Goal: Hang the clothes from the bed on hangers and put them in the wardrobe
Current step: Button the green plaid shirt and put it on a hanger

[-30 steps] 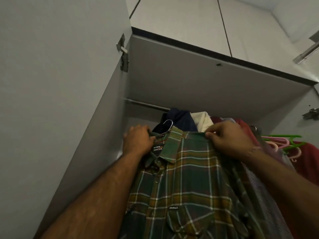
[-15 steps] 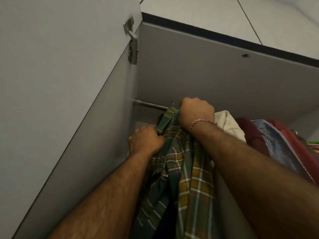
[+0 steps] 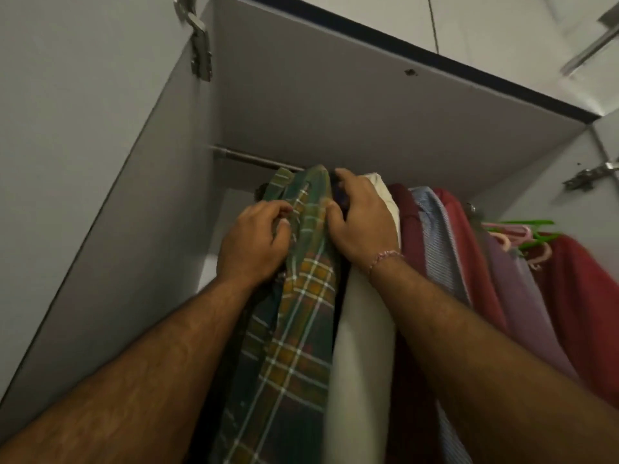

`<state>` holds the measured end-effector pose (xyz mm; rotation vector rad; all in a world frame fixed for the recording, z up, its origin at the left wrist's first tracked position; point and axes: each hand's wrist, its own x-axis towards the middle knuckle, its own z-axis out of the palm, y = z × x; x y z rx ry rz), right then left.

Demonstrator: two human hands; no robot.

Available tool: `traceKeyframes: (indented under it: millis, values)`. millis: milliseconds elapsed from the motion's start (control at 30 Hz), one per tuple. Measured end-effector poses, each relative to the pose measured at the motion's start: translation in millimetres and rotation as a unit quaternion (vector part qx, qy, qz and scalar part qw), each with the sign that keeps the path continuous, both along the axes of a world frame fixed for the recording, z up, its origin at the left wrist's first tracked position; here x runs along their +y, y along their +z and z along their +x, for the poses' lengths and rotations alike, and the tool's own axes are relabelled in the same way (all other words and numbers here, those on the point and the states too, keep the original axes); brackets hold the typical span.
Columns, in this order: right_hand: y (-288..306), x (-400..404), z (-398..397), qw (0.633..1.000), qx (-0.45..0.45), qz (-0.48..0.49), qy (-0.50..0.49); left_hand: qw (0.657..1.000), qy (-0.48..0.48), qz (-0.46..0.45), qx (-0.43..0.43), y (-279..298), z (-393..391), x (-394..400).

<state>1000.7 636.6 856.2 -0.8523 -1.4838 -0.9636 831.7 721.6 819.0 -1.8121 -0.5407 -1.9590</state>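
A green and yellow plaid shirt (image 3: 303,296) hangs edge-on inside the wardrobe, its collar up at the metal rail (image 3: 254,159). Its hanger is hidden by the cloth. My left hand (image 3: 253,242) pinches the shirt's left shoulder with curled fingers. On the shirt's right side my right hand (image 3: 360,222) rests against the neighbouring cream garment (image 3: 363,329), its thumb on the plaid cloth and its fingers reaching up toward the rail. Whether those fingers hold anything is hidden.
Right of the cream garment hang a maroon garment (image 3: 407,226), a blue striped shirt (image 3: 438,249), a red one (image 3: 469,249) and more red cloth (image 3: 589,296). Empty pink and green hangers (image 3: 522,232) hang at the far right. The open wardrobe door (image 3: 83,162) stands close on the left.
The plaid shirt went from facing me to hanging edge-on at the rail. My right hand came off the collar top and lies beside the shirt; my left hand moved up to its shoulder.
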Motion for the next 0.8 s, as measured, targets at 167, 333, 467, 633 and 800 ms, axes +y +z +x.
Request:
traceKeyframes:
  millis: [167,333,467,633,800]
  values:
    - [-131,-80,81,0.997,0.061,-0.021,-0.043,0.991,0.109,0.045,0.069,-75,47,-96]
    - [-292,-229,188,0.972,0.115,-0.100,-0.178,0.967,0.103,0.028,0.232,-216,154,-219]
    - [-392,-376,261,0.924,0.179,-0.153,-0.301,0.948,0.009,-0.031,0.316,-321,258,-332]
    - [-427,-534,350,0.837,0.288,-0.191,-0.424,0.925,-0.070,-0.065,0.368,-376,364,-468]
    - [-415,-580,395,0.785,0.484,-0.376,-0.095,0.900,-0.078,-0.055,0.425,-372,415,-547]
